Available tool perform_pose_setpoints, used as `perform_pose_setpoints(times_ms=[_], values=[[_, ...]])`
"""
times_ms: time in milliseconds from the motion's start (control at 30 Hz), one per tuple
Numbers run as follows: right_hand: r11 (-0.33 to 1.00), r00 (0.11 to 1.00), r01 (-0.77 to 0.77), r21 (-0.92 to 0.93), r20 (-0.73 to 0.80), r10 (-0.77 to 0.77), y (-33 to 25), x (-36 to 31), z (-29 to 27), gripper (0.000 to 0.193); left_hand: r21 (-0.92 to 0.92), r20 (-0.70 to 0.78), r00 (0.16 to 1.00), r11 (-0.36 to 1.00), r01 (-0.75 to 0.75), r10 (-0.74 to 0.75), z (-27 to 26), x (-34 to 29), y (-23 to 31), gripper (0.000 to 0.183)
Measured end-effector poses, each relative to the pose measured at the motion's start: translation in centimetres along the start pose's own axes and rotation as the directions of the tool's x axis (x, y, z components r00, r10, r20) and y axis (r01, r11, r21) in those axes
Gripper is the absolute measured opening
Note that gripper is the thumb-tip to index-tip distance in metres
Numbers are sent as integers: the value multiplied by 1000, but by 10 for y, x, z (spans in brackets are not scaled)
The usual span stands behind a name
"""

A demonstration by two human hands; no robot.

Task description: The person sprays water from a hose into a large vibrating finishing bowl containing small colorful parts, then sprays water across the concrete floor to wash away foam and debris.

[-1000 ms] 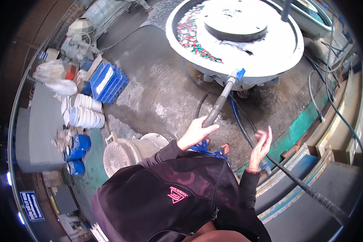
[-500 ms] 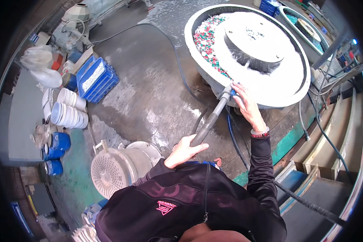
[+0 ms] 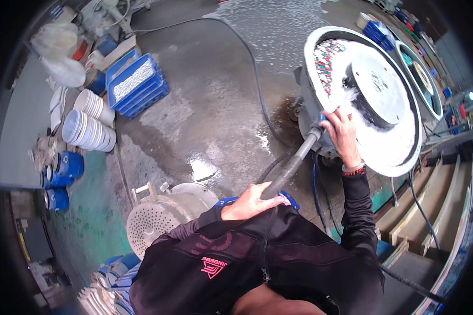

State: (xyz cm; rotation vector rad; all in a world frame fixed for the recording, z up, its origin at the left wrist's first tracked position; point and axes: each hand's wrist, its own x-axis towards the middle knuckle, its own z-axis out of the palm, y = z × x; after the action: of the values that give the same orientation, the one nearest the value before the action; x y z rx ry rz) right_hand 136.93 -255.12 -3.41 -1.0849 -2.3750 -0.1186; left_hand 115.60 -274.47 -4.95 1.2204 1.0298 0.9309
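A thick grey hose [image 3: 291,168] runs up from my waist to the near rim of a big round white tub [image 3: 311,84]. My left hand [image 3: 252,202] is closed around the hose's lower part, close to my body. At its far end my right hand [image 3: 343,137] grips a blue valve handle [image 3: 322,117], partly hidden by the fingers. Water [image 3: 345,98] sprays from that end into the tub, toward the round white hub [image 3: 381,86] at its centre. White foam [image 3: 386,144] covers much of the tub, and small red, green and white pieces [image 3: 326,65] lie along its left side.
Stacked blue crates [image 3: 142,100] with white pieces stand left, near white buckets [image 3: 86,128] and blue drums [image 3: 67,165]. A perforated drum-shaped machine [image 3: 155,223] is close on my left. Another round tub [image 3: 431,100] stands far right; wooden-edged troughs [image 3: 420,205] are nearer. A hose crosses the wet floor [image 3: 210,94].
The view has shifted, putting the tub further right and lower. A water spray now shows from the hose end, and my right hand's fingers have curled over the valve.
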Motion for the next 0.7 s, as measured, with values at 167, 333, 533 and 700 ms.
perform_pose_setpoints(times_ms=[167,333,533,700], values=[[986,979,-167,-24,-121,163,-46,87,62,23,-62,-174,985,998,-21,10,-45,9,2,33],[967,966,-256,-16,35,256,-68,134,163,24,-28,-245,964,995,96,-100,-108,34,-5,24],[643,811,-521,562,93,577,-64,204,267,28,-73,-110,972,977,202,-209,-198,106,-19,41],[203,615,-321,925,41,788,-36,280,310,28,-68,50,974,972,226,-223,-274,183,12,52]])
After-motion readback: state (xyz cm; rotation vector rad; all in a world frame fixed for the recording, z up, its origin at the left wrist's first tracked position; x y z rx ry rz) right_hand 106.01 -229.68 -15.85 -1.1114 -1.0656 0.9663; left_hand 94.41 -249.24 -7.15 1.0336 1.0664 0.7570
